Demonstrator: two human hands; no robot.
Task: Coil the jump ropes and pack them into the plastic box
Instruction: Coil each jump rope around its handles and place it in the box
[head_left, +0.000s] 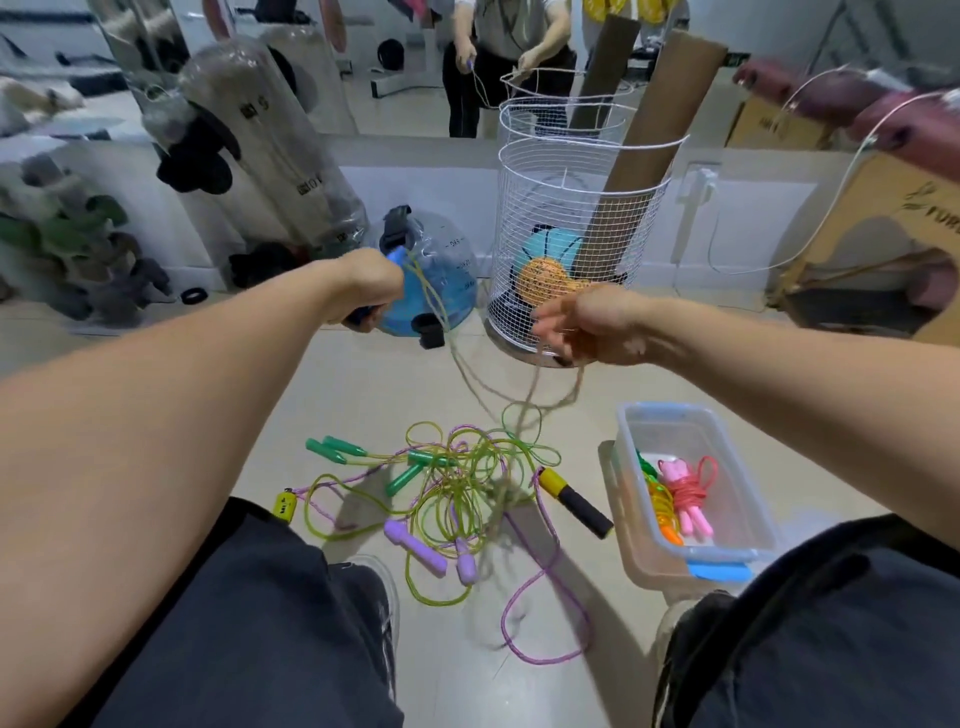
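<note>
My left hand (370, 288) grips the blue handles (395, 257) of a jump rope, held up in front of me. Its beige cord (470, 382) sags in blurred loops across to my right hand (592, 327), whose curled fingers hold the cord. From there the cord drops to a tangle of ropes (457, 488) on the floor with green, purple and yellow-black handles. A clear plastic box (727, 467) with blue clips stands on the floor to the right; coiled pink and orange ropes (678, 499) lie inside.
A white wire basket (571, 244) with balls and cardboard tubes stands behind my right hand. A blue water-filled bag (436, 270) sits behind my left hand. My knees in dark trousers frame the floor. A mirror shows a person's reflection.
</note>
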